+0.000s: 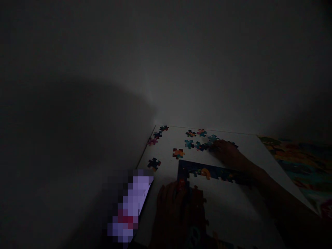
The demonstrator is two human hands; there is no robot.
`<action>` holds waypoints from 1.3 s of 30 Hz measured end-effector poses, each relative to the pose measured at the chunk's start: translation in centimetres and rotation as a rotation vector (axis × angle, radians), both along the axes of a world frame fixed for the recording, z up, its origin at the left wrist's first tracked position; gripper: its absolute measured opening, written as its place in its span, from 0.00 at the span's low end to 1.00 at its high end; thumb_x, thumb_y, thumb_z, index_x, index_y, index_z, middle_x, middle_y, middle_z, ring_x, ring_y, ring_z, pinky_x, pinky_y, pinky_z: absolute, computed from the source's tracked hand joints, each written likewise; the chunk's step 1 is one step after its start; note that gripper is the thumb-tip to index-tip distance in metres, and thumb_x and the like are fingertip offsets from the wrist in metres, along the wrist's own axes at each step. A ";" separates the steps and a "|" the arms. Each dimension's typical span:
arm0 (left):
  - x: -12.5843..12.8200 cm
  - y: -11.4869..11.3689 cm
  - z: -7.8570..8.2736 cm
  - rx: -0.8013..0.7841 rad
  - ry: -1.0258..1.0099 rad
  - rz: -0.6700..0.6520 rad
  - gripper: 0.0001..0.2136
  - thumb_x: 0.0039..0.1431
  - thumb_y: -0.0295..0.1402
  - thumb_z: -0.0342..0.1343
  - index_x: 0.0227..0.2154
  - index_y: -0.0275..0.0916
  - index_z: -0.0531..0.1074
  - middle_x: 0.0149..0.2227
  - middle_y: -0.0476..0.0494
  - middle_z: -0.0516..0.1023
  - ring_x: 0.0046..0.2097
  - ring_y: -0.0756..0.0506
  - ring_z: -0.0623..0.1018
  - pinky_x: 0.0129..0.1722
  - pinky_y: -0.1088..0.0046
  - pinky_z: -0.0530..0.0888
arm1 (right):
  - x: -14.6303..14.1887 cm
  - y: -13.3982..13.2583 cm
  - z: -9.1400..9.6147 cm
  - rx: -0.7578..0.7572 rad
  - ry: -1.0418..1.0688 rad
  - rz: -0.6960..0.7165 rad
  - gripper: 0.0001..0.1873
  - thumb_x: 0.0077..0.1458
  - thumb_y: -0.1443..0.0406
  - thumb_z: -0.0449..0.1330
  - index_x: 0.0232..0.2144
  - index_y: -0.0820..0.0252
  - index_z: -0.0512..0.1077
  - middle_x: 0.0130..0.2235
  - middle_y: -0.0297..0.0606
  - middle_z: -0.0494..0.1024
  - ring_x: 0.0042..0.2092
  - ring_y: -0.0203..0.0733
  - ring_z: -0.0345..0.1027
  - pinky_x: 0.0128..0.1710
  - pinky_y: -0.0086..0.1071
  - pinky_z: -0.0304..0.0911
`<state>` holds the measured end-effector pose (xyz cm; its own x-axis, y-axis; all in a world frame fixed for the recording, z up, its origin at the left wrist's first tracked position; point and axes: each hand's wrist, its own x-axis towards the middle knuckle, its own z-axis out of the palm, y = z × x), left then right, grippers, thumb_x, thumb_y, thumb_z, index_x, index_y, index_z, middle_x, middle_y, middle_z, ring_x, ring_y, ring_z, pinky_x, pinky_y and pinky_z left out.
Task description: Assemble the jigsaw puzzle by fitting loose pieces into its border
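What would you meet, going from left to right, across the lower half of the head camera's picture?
A lit screen → left hand on the joined puzzle → right hand at the loose pieces → colourful printed sheet.

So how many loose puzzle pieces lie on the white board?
10 loose pieces visible: three at the far-left corner, one lower left, an orange one mid-board, five beside the right hand, which may hide more.

Hands – on puzzle pieces.

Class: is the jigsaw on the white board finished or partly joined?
Partly joined: loose pieces lie scattered apart from the joined section on the board.
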<state>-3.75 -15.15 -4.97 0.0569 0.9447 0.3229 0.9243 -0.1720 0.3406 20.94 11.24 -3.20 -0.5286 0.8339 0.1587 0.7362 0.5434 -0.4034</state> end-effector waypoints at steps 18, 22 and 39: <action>-0.5 0.3 -1.3 0.064 0.052 -0.028 0.22 0.64 0.28 0.49 0.61 0.47 0.64 0.63 0.43 0.67 0.63 0.40 0.67 0.60 0.48 0.68 | 6.3 -0.3 -1.2 -0.011 0.129 -0.248 0.19 0.51 0.67 0.54 0.44 0.58 0.76 0.52 0.48 0.77 0.52 0.54 0.73 0.54 0.46 0.67; -1.1 0.6 -1.6 0.085 0.078 -0.051 0.23 0.65 0.29 0.47 0.63 0.48 0.62 0.62 0.43 0.69 0.61 0.40 0.69 0.59 0.46 0.68 | 7.9 -0.1 -2.1 0.033 0.136 -0.285 0.18 0.51 0.67 0.54 0.44 0.58 0.76 0.51 0.47 0.78 0.52 0.53 0.72 0.55 0.46 0.65; -3.0 2.6 -2.4 0.016 -0.116 0.081 0.18 0.66 0.38 0.45 0.56 0.47 0.69 0.62 0.40 0.66 0.63 0.37 0.67 0.56 0.49 0.73 | 7.8 -0.3 -2.8 0.096 0.207 -0.298 0.16 0.54 0.67 0.55 0.45 0.58 0.75 0.49 0.47 0.78 0.51 0.50 0.72 0.54 0.45 0.64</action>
